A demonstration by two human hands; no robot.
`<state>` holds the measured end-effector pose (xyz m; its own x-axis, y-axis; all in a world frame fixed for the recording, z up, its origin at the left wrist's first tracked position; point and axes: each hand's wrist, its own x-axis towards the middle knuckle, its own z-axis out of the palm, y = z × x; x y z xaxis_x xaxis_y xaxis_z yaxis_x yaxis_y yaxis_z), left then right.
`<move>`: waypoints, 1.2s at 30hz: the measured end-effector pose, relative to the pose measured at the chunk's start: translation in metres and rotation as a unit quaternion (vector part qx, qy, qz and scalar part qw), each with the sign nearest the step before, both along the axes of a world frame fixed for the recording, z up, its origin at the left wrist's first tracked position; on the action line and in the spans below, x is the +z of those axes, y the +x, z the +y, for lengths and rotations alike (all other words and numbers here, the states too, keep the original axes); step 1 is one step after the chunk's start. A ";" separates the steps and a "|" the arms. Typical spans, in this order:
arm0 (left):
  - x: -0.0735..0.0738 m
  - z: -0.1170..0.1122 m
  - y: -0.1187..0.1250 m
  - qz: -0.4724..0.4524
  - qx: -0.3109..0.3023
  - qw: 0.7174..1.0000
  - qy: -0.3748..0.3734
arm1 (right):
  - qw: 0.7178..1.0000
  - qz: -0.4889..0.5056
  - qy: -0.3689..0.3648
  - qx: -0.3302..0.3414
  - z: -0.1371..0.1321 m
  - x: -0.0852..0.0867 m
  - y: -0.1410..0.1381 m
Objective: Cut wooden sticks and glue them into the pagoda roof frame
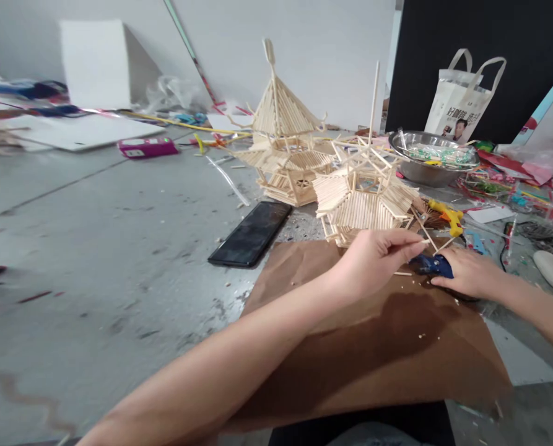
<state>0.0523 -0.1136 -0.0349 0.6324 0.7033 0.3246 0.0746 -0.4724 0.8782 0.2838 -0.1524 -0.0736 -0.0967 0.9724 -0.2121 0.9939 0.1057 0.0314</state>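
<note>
My left hand (378, 257) reaches across a brown paper sheet (350, 347) and pinches a thin wooden stick (427, 238) between thumb and fingers. My right hand (469, 272) rests on the paper, closed around a dark blue tool (429, 265) whose tip meets the stick. Just behind the hands stands a small roofed model made of wooden sticks (364, 198). A taller stick pagoda (285, 136) stands behind it to the left.
A black phone (252, 234) lies on the grey floor left of the paper. A yellow glue gun (448, 217), a metal bowl (429, 158), a white tote bag (466, 93), a pink box (147, 147) and scattered craft clutter sit behind and right.
</note>
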 end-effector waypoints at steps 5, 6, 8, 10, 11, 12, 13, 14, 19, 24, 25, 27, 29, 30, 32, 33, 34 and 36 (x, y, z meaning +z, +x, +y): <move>0.019 0.013 -0.018 0.067 0.159 0.968 0.182 | 0.998 -0.033 0.059 0.017 -0.012 -0.016 -0.009; 0.021 0.015 -0.020 0.076 0.179 0.961 0.196 | 0.997 -0.034 0.063 0.016 -0.014 -0.018 -0.010; 0.022 0.021 -0.022 0.091 0.206 0.951 0.210 | 0.997 -0.027 0.066 0.013 -0.017 -0.018 -0.011; 0.021 0.027 -0.025 0.105 0.223 0.943 0.225 | 0.997 -0.018 0.074 0.013 -0.019 -0.012 -0.011; 0.021 0.030 -0.026 0.109 0.231 0.936 0.242 | 0.997 -0.010 0.081 0.014 -0.019 -0.005 -0.012; 0.021 0.032 -0.027 0.111 0.239 0.927 0.265 | 0.995 0.004 0.096 0.015 -0.018 0.003 -0.014; 0.021 0.035 -0.028 0.110 0.245 0.916 0.296 | 0.993 0.023 0.118 0.017 -0.017 0.014 -0.018; 0.022 0.038 -0.029 0.106 0.250 0.903 0.332 | 0.987 0.052 0.148 0.021 -0.015 0.025 -0.023; 0.033 0.056 -0.034 0.064 0.243 0.830 0.499 | 0.899 0.206 0.366 0.121 0.010 0.077 -0.060; 0.042 0.076 -0.034 0.065 0.268 0.791 0.545 | 0.857 0.214 0.441 0.160 0.048 0.091 -0.083; 0.043 0.080 -0.033 0.065 0.268 0.792 0.544 | 0.856 0.211 0.442 0.164 0.054 0.091 -0.084; 0.042 0.088 -0.033 0.061 0.265 0.798 0.538 | 0.850 0.207 0.454 0.173 0.064 0.090 -0.084; 0.040 0.096 -0.033 0.056 0.259 0.807 0.528 | 0.838 0.208 0.471 0.179 0.072 0.089 -0.082; 0.039 0.100 -0.034 0.054 0.257 0.812 0.521 | 0.834 0.212 0.477 0.177 0.075 0.088 -0.081; 0.036 0.107 -0.037 0.055 0.256 0.823 0.503 | 0.832 0.222 0.482 0.164 0.082 0.085 -0.079; 0.034 0.109 -0.038 0.058 0.257 0.829 0.494 | 0.832 0.227 0.481 0.156 0.085 0.084 -0.078; 0.033 0.112 -0.040 0.061 0.256 0.833 0.487 | 0.833 0.230 0.479 0.151 0.088 0.082 -0.077; 0.030 0.116 -0.042 0.064 0.252 0.836 0.483 | 0.831 0.234 0.481 0.153 0.091 0.080 -0.077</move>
<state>0.0099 0.0022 -0.0046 0.4068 0.3404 0.8477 0.5423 -0.8367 0.0757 0.2073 -0.0611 0.0063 -0.2234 0.5855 0.7793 0.8527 0.5047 -0.1347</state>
